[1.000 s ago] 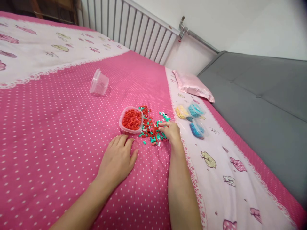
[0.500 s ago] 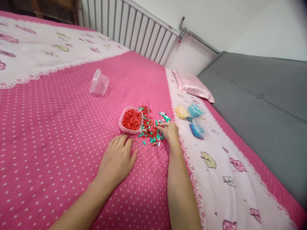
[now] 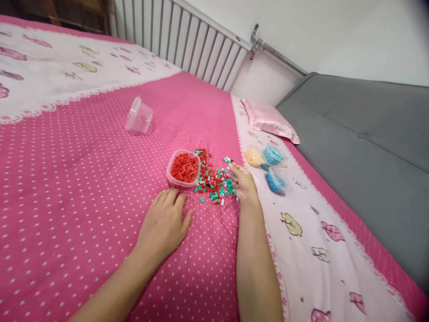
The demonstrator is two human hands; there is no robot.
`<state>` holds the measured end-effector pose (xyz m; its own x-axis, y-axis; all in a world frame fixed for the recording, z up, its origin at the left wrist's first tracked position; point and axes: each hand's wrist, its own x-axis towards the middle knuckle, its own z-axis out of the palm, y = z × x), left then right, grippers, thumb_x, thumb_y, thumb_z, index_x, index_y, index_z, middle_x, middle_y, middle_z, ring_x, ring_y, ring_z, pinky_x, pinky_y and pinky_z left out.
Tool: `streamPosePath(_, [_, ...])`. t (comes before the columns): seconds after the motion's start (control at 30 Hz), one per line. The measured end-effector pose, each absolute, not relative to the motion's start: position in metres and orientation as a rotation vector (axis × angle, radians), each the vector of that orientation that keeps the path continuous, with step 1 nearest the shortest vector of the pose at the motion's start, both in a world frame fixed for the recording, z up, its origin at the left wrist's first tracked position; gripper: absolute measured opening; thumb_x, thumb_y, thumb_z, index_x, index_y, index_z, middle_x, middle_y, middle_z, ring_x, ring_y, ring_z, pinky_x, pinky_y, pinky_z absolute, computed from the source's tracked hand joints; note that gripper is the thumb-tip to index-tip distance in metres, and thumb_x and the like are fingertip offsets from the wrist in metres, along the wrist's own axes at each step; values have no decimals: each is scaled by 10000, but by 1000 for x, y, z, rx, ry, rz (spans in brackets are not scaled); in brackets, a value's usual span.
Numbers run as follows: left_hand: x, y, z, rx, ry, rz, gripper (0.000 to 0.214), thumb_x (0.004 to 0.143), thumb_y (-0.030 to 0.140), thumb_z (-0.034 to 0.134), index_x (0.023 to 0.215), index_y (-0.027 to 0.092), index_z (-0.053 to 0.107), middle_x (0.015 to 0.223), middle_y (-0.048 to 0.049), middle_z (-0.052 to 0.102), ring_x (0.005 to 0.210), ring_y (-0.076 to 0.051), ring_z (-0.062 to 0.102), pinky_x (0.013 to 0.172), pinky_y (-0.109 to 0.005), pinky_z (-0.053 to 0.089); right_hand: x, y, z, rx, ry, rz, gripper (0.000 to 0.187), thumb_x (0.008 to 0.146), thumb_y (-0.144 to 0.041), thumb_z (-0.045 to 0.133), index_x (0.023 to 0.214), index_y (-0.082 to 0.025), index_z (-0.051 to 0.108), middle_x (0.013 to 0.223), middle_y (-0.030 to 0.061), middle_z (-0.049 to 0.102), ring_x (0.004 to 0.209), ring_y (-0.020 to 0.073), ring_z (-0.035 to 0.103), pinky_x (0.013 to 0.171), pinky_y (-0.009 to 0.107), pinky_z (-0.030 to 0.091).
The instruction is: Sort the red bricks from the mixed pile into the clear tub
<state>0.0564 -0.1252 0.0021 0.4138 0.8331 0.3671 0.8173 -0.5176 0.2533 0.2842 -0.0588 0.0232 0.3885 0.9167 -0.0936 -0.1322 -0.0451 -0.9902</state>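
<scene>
My left hand [image 3: 166, 218] lies flat on the pink dotted bedcover, palm down, fingers spread, just below a clear tub [image 3: 168, 177] full of red toy bricks [image 3: 184, 167]. Right of that tub spreads a loose pile of small bricks [image 3: 214, 181], mostly red and green with some white. At the pile's right edge, my right hand [image 3: 244, 182] has its thumb and fingers drawn together, close to a few white and green bricks [image 3: 227, 159]. Whatever its fingertips pinch, if anything, is too small to make out.
An empty-looking clear tub [image 3: 140, 117] lies tipped on its side at the back left. To the right stand tubs of yellow bricks [image 3: 254, 157], teal bricks [image 3: 273, 154] and blue bricks [image 3: 275, 183]. Beyond are a pink pillow [image 3: 271, 121] and a grey headboard [image 3: 362, 147].
My right hand has moved from over the pile to its right edge, slightly farther right, uncovering more red and green bricks. My left hand has stayed in place.
</scene>
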Motion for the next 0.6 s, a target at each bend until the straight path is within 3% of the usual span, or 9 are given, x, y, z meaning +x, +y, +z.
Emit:
streamPosePath(0.1, [56, -125, 2, 2616, 1534, 676, 388, 846, 337, 416, 1112, 109, 579, 1114, -139, 576, 1058, -278, 497, 973, -426, 366, 283, -61, 34, -1098, -570, 1245, 261, 621, -284, 749, 756, -195, 544, 502, -103, 374, 367, 15, 290, 277, 107, 155])
streamPosePath(0.3, [56, -125, 2, 2624, 1540, 649, 399, 849, 344, 407, 1123, 109, 576, 1121, -137, 569, 1068, -274, 486, 985, -416, 352, 282, -62, 44, -906, -393, 1449, 24, 795, -200, 586, 778, -184, 581, 632, -44, 535, 468, 17, 466, 301, 60, 272])
streamPosePath(0.47, [56, -125, 3, 2620, 1541, 651, 399, 852, 345, 404, 1126, 111, 574, 1115, -136, 569, 1061, -273, 489, 977, -415, 358, 283, -63, 45, -825, -371, 1411, 102, 828, -171, 510, 819, -193, 609, 792, 6, 647, 639, 53, 594, 401, 80, 424])
streamPosePath(0.6, [56, -126, 3, 2617, 1539, 667, 391, 849, 335, 411, 1118, 105, 577, 1106, -138, 572, 1049, -271, 494, 973, -416, 361, 283, -62, 45, -815, -306, 1383, 171, 869, -230, 456, 843, -168, 614, 809, 38, 656, 696, 81, 617, 454, 108, 484])
